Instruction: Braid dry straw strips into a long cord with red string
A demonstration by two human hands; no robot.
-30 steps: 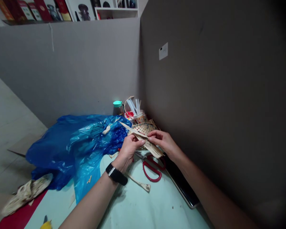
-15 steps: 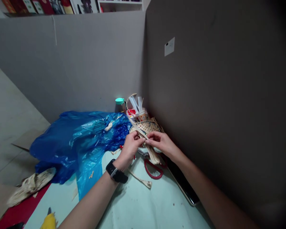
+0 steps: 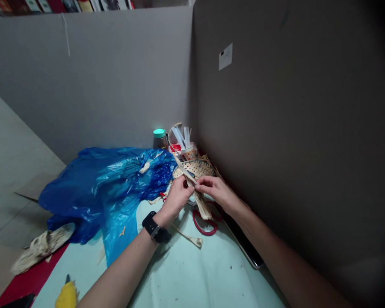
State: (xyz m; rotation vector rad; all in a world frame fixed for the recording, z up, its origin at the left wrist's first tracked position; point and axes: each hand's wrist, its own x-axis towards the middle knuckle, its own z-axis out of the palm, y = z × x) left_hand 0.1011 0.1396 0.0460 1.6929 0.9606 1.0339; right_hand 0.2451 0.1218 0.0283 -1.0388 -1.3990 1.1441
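Observation:
Between both hands runs a pale strip of dried plant fibre (image 3: 202, 207), its wide frayed end pointing toward me and its narrow end away. My left hand (image 3: 179, 193), with a black watch on the wrist, pinches it near the middle. My right hand (image 3: 214, 189) is closed on the same strip, fingertips almost touching the left thumb. Just beyond the hands sits a small woven basket (image 3: 197, 167), partly hidden. Under the strip's wide end lie red-handled scissors (image 3: 205, 226); the hands and strip cover their blades. Another thin fibre piece (image 3: 192, 240) rests on the pale green cloth (image 3: 186, 278).
A crumpled blue plastic bag (image 3: 93, 184) spreads at left. Behind stand a jar with a teal lid (image 3: 159, 133) and a cup of glue sticks (image 3: 188, 152). A phone (image 3: 244, 244) lies by the right panel. A yellow glue gun-like tool (image 3: 66, 295) is front left.
The view has shifted slightly, so everything sits a little higher in the picture. Both hands keep hold of the fibre strip, with only small finger movements.

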